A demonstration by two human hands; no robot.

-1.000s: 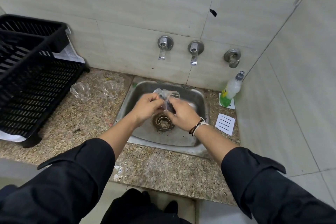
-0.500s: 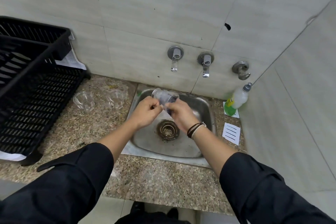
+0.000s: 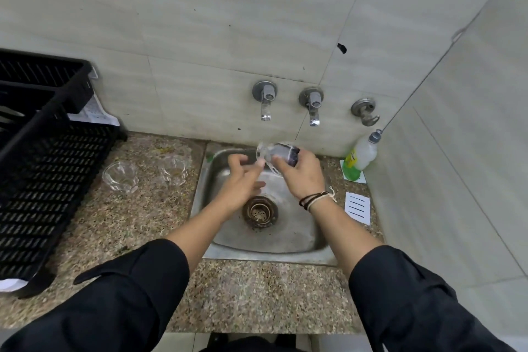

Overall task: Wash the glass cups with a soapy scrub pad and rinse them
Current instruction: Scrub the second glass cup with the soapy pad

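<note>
- Grey tiled wall (image 3: 200,23) behind, with two spouts, left tap (image 3: 265,103) and right tap (image 3: 313,107), both above the basin; no stream visible from either.
- Speckled stone counter (image 3: 251,294) in front and to both sides.
- Black slotted dish rack (image 3: 40,180) at the far left of the counter.
- Steel sink (image 3: 291,234) set into the counter, strainer drain (image 3: 259,212) in its floor.
- Right hand (image 3: 301,173) curled round a dark scrub pad (image 3: 287,155), pressing it into and against the held cup.
- Left hand (image 3: 243,177) blurred; fingertips seem to pinch the cup's near edge, but the exact grip cannot be told.
- Glass cup in hand (image 3: 267,153) held tilted on its side over the back of the sink, just below the taps, between the two hands.
- Two more glass cups on the counter, left cup (image 3: 120,176) and right cup (image 3: 174,170), standing mouth-up between rack and sink, apart from each other.
- Soap bottle (image 3: 360,156) in the right corner, on a green-edged card.
- Likely handling: light, rigid, brittle, and slick once soapy; best taken round the body with several fingers rather than by the thin rim, kept low over the basin so a slip falls short, and kept clear of the metal spouts.
</note>
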